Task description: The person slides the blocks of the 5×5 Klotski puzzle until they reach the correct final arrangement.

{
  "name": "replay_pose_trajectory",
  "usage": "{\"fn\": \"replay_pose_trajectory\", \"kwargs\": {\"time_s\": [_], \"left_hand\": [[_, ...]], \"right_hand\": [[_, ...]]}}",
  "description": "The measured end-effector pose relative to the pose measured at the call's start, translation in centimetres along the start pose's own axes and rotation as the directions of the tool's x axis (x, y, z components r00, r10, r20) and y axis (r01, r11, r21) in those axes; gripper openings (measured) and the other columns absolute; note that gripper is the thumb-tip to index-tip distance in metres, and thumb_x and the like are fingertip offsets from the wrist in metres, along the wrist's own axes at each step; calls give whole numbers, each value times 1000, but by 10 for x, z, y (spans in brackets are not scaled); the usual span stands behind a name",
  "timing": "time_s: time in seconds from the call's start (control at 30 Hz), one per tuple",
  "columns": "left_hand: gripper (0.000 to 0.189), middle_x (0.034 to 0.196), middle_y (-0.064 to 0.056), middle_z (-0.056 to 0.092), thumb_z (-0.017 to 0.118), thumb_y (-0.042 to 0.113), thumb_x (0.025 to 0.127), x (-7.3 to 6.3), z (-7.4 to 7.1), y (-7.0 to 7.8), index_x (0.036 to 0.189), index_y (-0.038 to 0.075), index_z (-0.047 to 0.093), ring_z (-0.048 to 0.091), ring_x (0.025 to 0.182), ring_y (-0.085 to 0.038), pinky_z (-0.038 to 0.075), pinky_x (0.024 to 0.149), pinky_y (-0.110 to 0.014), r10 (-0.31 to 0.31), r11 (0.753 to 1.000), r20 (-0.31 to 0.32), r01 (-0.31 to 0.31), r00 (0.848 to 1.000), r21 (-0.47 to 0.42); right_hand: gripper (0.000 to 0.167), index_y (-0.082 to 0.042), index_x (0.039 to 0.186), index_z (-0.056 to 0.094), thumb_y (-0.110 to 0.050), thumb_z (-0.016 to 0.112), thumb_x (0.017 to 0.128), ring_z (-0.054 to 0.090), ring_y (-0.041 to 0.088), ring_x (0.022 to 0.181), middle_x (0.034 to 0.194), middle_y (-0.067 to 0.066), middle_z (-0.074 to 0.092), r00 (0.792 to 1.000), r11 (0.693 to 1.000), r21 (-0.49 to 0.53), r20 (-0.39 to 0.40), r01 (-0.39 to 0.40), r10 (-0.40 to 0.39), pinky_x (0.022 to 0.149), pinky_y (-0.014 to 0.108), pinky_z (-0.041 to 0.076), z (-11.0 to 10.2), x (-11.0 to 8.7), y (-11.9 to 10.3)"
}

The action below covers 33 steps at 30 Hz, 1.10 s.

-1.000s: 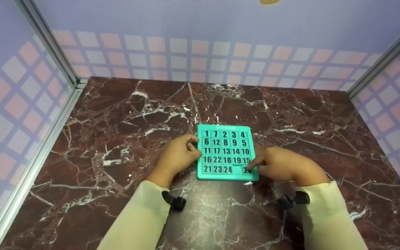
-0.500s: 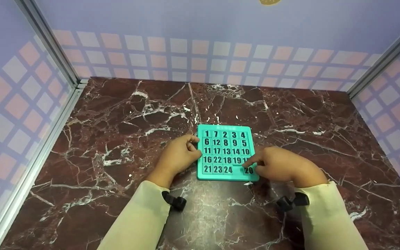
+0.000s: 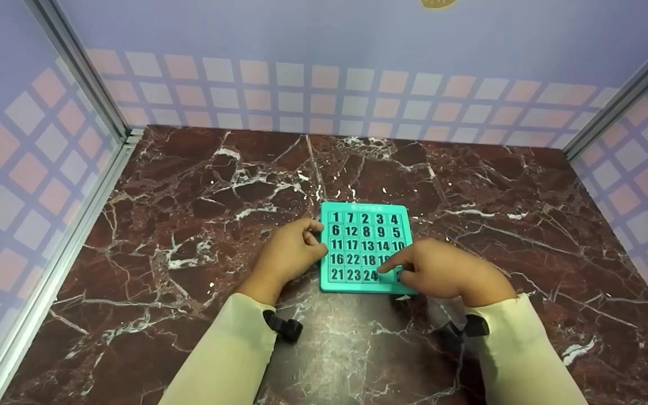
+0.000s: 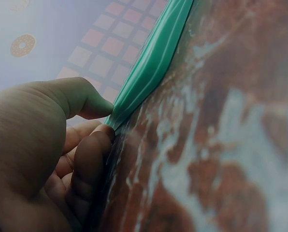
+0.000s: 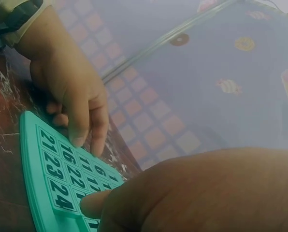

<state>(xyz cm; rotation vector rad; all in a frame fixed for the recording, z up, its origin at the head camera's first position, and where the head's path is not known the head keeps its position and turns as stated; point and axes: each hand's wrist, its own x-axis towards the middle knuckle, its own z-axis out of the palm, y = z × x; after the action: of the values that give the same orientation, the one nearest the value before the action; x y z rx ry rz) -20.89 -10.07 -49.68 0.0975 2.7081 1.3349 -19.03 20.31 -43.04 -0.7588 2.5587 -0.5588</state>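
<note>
A turquoise number slide puzzle (image 3: 366, 207) lies flat on the marbled table, its tiles marked with black numbers. My left hand (image 3: 290, 250) holds the puzzle's left edge; in the left wrist view the thumb (image 4: 88, 99) and bent fingers meet at the green rim (image 4: 151, 63). From the right, my right hand (image 3: 442, 267) reaches over the board, index finger extended and the others folded. Its fingertip is at the right side of tile 24 (image 3: 370, 275), by the bottom-row gap below tile 19. The hand covers most of tile 20 and part of tile 15.
Reddish-brown marbled tabletop (image 3: 217, 185) surrounds the puzzle. Lilac walls with pink and white squares enclose it at the back (image 3: 324, 104) and both sides, joined by metal corner strips (image 3: 88, 73). Black straps with small devices (image 3: 283, 326) sit at both wrists.
My right hand has shifted left across the board, its index finger going from tile 20 to beside tile 24. The left hand keeps its hold on the edge.
</note>
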Motion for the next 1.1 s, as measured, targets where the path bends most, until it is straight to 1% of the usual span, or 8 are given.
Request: {"fn": "replay_pose_trajectory", "kwargs": {"time_s": [0.17, 0.23, 0.33, 0.47, 0.63, 0.87, 0.97, 1.1], "left_hand": [[46, 85, 9, 69, 76, 23, 91, 0, 0, 0, 136, 17, 75, 60, 72, -10, 51, 75, -33, 3, 1000, 2, -3, 1000, 0], [45, 85, 9, 69, 77, 23, 91, 0, 1, 0, 136, 17, 75, 60, 72, -10, 51, 75, -33, 5, 1000, 0, -5, 1000, 0], [45, 85, 10, 69, 76, 23, 91, 0, 1, 0, 136, 17, 75, 60, 73, -10, 51, 76, -33, 7, 1000, -3, -7, 1000, 7], [46, 85, 10, 69, 76, 24, 91, 0, 1, 0, 136, 17, 75, 59, 73, -9, 51, 76, -33, 11, 1000, -5, -11, 1000, 15], [46, 85, 11, 70, 75, 24, 92, 0, 1, 0, 138, 18, 75, 59, 71, -9, 51, 77, -34, 14, 1000, -1, -14, 1000, 18], [45, 89, 9, 72, 75, 23, 92, -1, 1, 0, 137, 18, 75, 61, 73, -10, 52, 79, -34, 12, 1000, -5, -12, 1000, 7], [45, 89, 9, 73, 75, 23, 92, -1, 1, -1, 137, 18, 75, 61, 73, -11, 52, 79, -35, 8, 1000, -7, -8, 1000, 5], [45, 89, 8, 73, 76, 24, 93, -1, 1, 0, 137, 18, 75, 62, 73, -11, 52, 78, -34, 5, 1000, -3, -5, 1000, 8]], "right_hand": [[38, -23, 125, 88, -10, 62, 100, 54, 7, 62, 109, -1, 83, 1000, 1000, -1, -10, 15, -15, 60, 31, 45, 4, 2, -4], [38, -22, 124, 88, -9, 62, 100, 54, 7, 61, 107, -1, 84, 1000, 1000, -3, -10, 29, -29, 58, 31, 44, 5, 4, -4], [39, -22, 124, 88, -9, 61, 100, 55, 7, 62, 107, 0, 83, 1000, 1000, -5, -4, 27, -27, 58, 30, 44, 7, 4, -5], [39, -22, 125, 88, -9, 61, 99, 55, 7, 62, 107, 0, 83, 1000, 1000, -2, 8, 18, -18, 59, 31, 44, 8, 5, -4], [40, -23, 125, 88, -8, 61, 98, 52, 8, 59, 103, -3, 83, 1000, 1000, -2, 23, 6, -6, 59, 32, 43, 7, 4, -4], [38, -25, 125, 88, -10, 63, 99, 55, 8, 62, 110, -3, 84, 1000, 1000, 1, 19, 2, -2, 61, 32, 45, 6, 3, -3], [37, -24, 123, 89, -11, 64, 100, 58, 7, 68, 112, -1, 84, 1000, 1000, -8, 12, 11, -11, 64, 32, 47, 6, 2, -2], [36, -23, 122, 89, -10, 64, 100, 59, 8, 72, 112, -1, 84, 1000, 1000, -4, 16, 1, -1, 66, 32, 47, 4, 1, 0]]}}
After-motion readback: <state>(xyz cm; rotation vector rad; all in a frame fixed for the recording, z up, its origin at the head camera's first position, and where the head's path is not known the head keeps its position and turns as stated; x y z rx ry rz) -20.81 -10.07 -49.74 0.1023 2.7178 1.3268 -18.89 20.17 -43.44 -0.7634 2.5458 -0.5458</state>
